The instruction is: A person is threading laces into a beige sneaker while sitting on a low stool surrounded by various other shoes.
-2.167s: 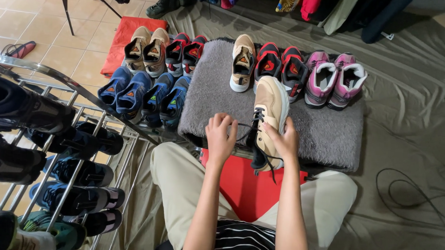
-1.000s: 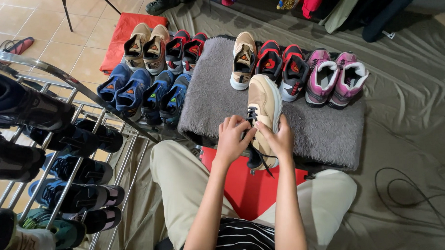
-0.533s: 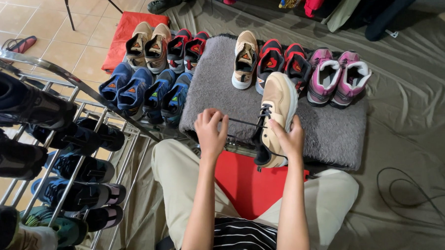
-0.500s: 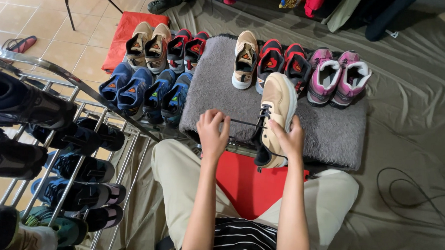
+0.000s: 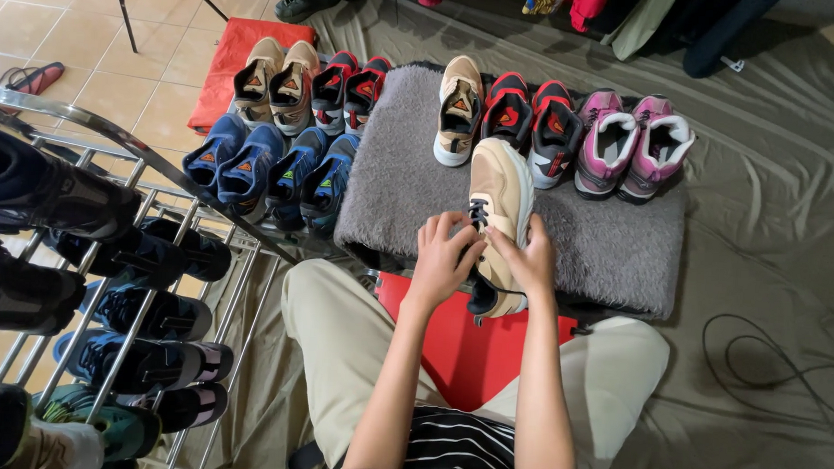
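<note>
A tan shoe with black laces lies toe-away on the grey fuzzy mat, its heel over the mat's near edge. My left hand is at the shoe's left side with its fingers closed on the black lace near the eyelets. My right hand grips the shoe's right side and tongue area. Both hands meet over the lacing, which hides the lace ends. A matching tan shoe stands at the mat's far edge.
Red-black shoes and pink shoes line the mat's far side. Blue shoes and more pairs sit left of it. A metal rack with dark shoes stands at left. A black cable lies at right.
Half a second ago my left hand held the lace pulled out to the left; now it has come back against the shoe, next to my right hand. The shoe shifted slightly left.
</note>
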